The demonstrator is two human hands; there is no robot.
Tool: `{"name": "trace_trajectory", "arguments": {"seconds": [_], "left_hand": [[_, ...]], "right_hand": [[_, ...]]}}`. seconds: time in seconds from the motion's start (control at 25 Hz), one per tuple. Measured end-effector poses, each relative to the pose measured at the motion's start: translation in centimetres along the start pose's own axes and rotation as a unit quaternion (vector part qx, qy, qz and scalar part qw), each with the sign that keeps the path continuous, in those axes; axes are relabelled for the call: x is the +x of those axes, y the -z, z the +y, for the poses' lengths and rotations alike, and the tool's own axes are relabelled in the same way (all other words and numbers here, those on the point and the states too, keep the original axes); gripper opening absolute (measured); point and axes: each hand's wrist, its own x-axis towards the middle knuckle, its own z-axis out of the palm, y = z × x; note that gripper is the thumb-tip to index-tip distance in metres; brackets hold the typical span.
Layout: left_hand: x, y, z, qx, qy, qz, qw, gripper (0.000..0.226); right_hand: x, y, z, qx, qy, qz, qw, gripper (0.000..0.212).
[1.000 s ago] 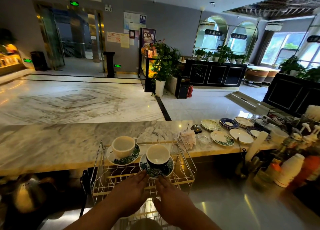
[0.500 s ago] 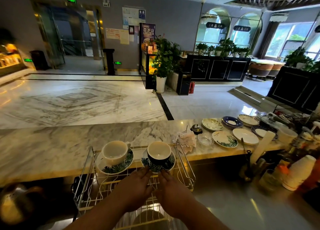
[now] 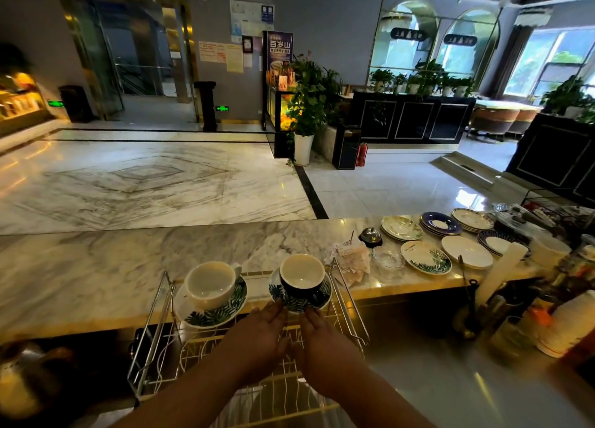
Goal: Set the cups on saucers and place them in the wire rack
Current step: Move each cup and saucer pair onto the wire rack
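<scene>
A dark cup (image 3: 302,279) with a cream inside stands on a leaf-patterned saucer (image 3: 283,295) at the far right of the wire rack (image 3: 154,328). My left hand (image 3: 257,337) and my right hand (image 3: 325,340) lie side by side just in front of it, fingertips touching the saucer's near rim. A white cup (image 3: 211,284) sits on a second leaf-patterned saucer (image 3: 215,315) at the rack's far left.
The marble counter (image 3: 96,266) runs behind the rack. To the right lie several loose saucers and plates (image 3: 425,262), a glass ashtray (image 3: 388,258), a small bell (image 3: 370,236) and papers. Bottles and white cups (image 3: 566,328) crowd the right side. A kettle (image 3: 22,379) sits low left.
Both hands and the dark cup's saucer have moved further away across the rack toward the counter; the view has tilted down slightly.
</scene>
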Motion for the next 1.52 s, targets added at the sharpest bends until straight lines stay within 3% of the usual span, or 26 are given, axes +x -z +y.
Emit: {"name": "trace_trajectory", "arguments": {"seconds": [0.4,0.68,0.88,1.12,1.24,1.36,1.44,1.52], "left_hand": [[-2.9,1.8,0.8,-0.003,-0.008,0.018,1.0,0.077],[-7.7,3.3,0.6,0.034,0.043,0.03,0.998,0.083],[-12.6,3.4,-0.7,0.028,0.087,0.036,0.995,0.101],[-19.6,3.4,-3.7,0.012,0.116,0.046,0.992,0.087],[-23.1,2.7,-5.3,-0.025,0.135,0.092,0.986,0.08],[-25.0,2.5,-6.1,-0.003,0.148,0.083,0.986,0.072],[-34.3,0.0,-11.0,-0.049,0.259,0.077,0.962,0.069],[-35.3,-1.1,-11.6,-0.046,0.258,0.089,0.961,0.067]], "right_hand": [[-1.5,1.0,-1.1,0.012,0.028,0.021,0.999,0.064],[-4.4,2.6,-3.4,-0.018,0.049,0.03,0.998,0.078],[-5.7,2.1,-6.0,-0.039,0.069,0.006,0.997,0.09],[-6.5,-0.6,-11.9,-0.032,0.147,-0.018,0.988,0.089],[-6.2,-2.0,-15.3,-0.029,0.194,-0.029,0.98,0.082],[-6.8,-2.9,-16.6,-0.007,0.193,-0.01,0.981,0.078],[-6.3,-8.2,-25.0,-0.035,0.271,-0.099,0.957,0.077],[-6.8,-8.2,-24.8,-0.037,0.261,-0.093,0.96,0.075]]}}
